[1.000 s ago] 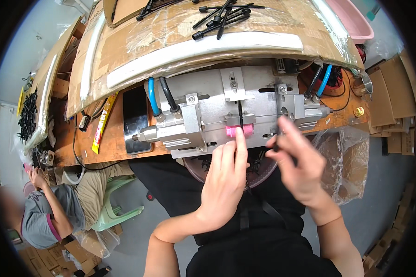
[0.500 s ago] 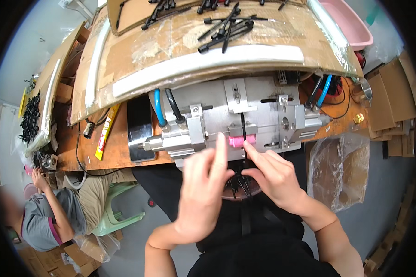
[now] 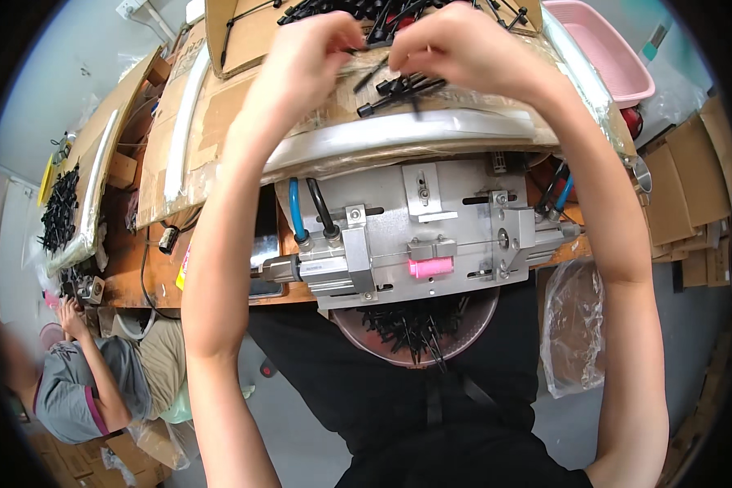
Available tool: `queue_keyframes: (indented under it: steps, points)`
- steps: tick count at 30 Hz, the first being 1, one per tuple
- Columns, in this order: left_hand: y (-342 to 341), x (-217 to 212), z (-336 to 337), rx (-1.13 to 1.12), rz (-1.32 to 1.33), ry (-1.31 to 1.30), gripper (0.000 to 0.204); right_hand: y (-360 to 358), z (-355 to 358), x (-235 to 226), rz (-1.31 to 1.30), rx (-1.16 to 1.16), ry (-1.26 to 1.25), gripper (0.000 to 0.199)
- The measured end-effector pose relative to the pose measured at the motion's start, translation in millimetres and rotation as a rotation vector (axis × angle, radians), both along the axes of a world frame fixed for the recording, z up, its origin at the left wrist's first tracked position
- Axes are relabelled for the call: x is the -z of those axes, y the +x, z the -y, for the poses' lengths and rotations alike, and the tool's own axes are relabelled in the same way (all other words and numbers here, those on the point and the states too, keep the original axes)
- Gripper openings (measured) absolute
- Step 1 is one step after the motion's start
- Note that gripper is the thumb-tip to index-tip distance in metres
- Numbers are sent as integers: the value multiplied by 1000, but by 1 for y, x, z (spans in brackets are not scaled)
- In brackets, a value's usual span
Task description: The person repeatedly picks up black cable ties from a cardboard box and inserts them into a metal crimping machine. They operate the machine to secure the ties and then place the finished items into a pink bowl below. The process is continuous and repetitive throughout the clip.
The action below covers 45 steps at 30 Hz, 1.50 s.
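Observation:
Both my hands are raised over the cardboard shelf [image 3: 195,163], among slim black plastic rods with thicker ends. My left hand [image 3: 313,61] is closed, fingers curled in, beside a dark rod. Opposite it, my right hand [image 3: 464,49] is closed too, thumb and fingers bent together above a few loose black rods [image 3: 403,88]. Motion blur hides what either one holds. More black rods [image 3: 378,16] lie heaped behind them. Below the shelf sits a metal clamping fixture [image 3: 390,203] with a pink block [image 3: 431,267] at its front; no rod lies across it.
A round basin [image 3: 484,329] full of black rods rests at my lap under the fixture. Blue and black air hoses [image 3: 295,207] rise from the fixture. A phone [image 3: 268,244] lies partly behind my left forearm. At left, another person [image 3: 98,374] sits working. A pink tub [image 3: 602,49] stands far right.
Both hands have moved from the fixture up and away to the rods on the shelf. The black rod that lay across the fixture by the pink block is gone from there.

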<state>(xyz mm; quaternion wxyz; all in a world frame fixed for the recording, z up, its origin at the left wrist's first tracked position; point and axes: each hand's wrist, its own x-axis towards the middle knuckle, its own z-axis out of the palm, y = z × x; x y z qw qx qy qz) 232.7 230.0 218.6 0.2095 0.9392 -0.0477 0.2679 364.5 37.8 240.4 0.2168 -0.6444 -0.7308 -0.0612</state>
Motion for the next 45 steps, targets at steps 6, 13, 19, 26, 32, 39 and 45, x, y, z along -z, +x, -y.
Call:
queue_keyframes:
  steps: [6, 13, 19, 26, 32, 39, 45]
  points:
    - [-80, 5, 5, -267, 240, -72, 19, -20, 5, -17, -98, 96, -40, 15]
    - [-144, 23, 70, -406, 329, -184, 28, -26, -29, -26, 74, 96, -86, 17]
    - [-194, 83, 176, -213, 24, -12, 69, -48, 15, -38, -792, 238, 322, 25]
    - [-173, 107, 210, -223, -269, 32, 71, -53, 102, -16, -1000, 162, 565, 17]
    - [-172, 101, 208, -205, -269, 42, 70, -119, 139, 26, -712, 353, 617, 22]
    - [-108, 42, 124, -113, 121, 138, 51, -210, 150, 123, -485, 447, 265, 62]
    - [-14, -7, 36, -9, -54, 244, 22, -218, 132, 138, -497, 429, 48, 66]
